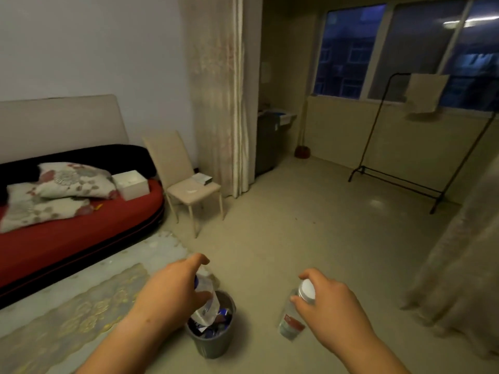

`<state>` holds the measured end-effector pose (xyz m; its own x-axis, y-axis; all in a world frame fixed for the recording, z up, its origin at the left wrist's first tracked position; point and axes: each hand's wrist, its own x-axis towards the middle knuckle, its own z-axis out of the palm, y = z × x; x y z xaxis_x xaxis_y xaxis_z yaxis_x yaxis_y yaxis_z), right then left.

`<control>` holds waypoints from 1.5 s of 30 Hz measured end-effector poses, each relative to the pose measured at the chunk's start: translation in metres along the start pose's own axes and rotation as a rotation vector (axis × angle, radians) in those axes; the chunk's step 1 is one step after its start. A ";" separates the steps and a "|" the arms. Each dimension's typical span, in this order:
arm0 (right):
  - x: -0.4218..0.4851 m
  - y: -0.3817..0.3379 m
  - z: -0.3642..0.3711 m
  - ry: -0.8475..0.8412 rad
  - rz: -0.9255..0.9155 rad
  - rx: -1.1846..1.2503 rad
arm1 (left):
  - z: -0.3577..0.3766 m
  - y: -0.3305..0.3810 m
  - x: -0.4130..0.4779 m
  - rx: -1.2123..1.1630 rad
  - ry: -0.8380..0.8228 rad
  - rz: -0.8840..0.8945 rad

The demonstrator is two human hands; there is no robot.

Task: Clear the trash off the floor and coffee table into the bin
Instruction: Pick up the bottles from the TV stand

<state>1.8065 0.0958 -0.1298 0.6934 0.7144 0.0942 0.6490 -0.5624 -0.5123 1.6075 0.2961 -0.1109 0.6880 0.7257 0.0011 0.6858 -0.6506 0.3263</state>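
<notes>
Clear plastic bottle (209, 306) gripped by left hand (170, 290) over grey bin (213, 344); right hand (332, 300) grips second bottle (291, 319).

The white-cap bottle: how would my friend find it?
From the red sofa, look down to the small grey bin. Just right of the bin, the right hand grips a clear bottle by its top. Unlike the blue-capped bottle held over the bin by the left hand, it has a white cap and a red label.

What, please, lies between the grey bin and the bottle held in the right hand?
Only bare floor, in the head view: nothing sits between the bin and the red-labelled bottle gripped by the right hand.
</notes>
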 end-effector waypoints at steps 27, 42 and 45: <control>0.294 -0.070 0.216 -0.379 -0.242 -0.021 | 0.092 -0.155 0.248 -0.029 -0.046 -0.231; 0.391 0.044 0.479 -0.568 -0.217 -0.044 | 0.351 -0.250 0.342 -0.069 -0.190 -0.433; 0.395 0.070 0.533 -0.609 -0.205 -0.052 | 0.403 -0.270 0.354 -0.062 -0.213 -0.430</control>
<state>1.9590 0.5612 -0.5835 0.2617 0.9091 -0.3240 0.7744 -0.3982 -0.4917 1.7617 0.6383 -0.5793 0.3830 0.8599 -0.3374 0.9077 -0.2825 0.3102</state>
